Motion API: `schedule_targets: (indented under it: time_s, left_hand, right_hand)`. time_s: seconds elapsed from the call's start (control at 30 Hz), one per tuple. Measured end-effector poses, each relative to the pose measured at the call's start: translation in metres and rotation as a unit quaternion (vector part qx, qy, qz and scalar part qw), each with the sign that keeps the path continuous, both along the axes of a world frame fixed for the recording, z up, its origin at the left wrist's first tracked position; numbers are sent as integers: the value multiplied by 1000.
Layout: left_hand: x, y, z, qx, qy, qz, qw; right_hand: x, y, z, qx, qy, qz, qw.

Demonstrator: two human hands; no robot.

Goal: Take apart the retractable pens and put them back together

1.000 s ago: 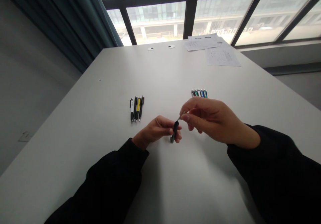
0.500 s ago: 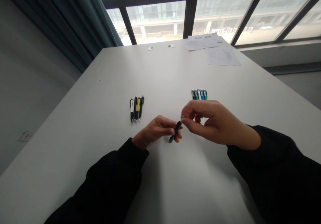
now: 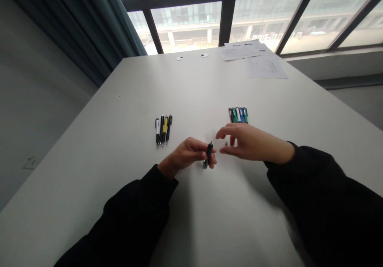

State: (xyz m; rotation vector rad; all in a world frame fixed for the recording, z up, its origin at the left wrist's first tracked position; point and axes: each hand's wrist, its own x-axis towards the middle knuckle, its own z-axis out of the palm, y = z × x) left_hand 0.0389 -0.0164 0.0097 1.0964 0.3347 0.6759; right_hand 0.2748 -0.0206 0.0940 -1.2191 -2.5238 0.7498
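My left hand [image 3: 191, 155] is closed round a short black pen barrel [image 3: 208, 155], held nearly upright just above the white table [image 3: 191, 219]. My right hand [image 3: 249, 142] hovers low to its right with thumb and fingers apart and nothing in them. A tiny silvery part [image 3: 226, 143] lies on the table just under its fingertips. A row of several pens, white, black and yellow [image 3: 163, 129], lies to the left. Another row of green and blue pens [image 3: 238, 114] lies just beyond my right hand.
Printed sheets of paper [image 3: 265, 66] lie at the far right of the table, near the window. Two small round discs [image 3: 179, 58] sit at the far edge. A dark curtain [image 3: 89, 27] hangs at the left, and the table's left edge drops to the floor.
My right hand pulled a small silvery part off the top of the black barrel, moved right and down, and opened. The part now lies on the table. My left hand stayed put.
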Motion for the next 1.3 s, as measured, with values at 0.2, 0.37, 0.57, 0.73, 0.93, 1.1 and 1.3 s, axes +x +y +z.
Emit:
schedule_targets:
  time_s: [0.2, 0.37, 0.57, 0.73, 0.93, 1.1, 1.3]
  left_hand:
    - [2, -1, 6, 1, -7, -3, 1000]
    - [2, -2, 8, -1, -5, -4, 1000]
    - [1, -2, 7, -2, -14, -2, 1000]
    - [1, -2, 4, 0, -19, -5, 1000]
    - [1, -3, 5, -6, -16, -4, 1000]
    - [2, -4, 9, -12, -11, -2, 1000]
    - [0, -3, 8, -30, 6, -6, 999]
  right_hand:
    - [-7, 8, -27, 0, -51, 28, 998]
    - [-8, 9, -28, -1, -55, 27, 998]
    - [-5, 9, -24, -11, -52, 35, 998]
    - [7, 15, -21, 15, -74, -25, 997]
    - [6, 15, -27, 19, -94, -45, 994]
    - [-7, 11, -26, 9, -76, 6, 997]
    - [-2, 4, -1, -16, 27, 14, 999]
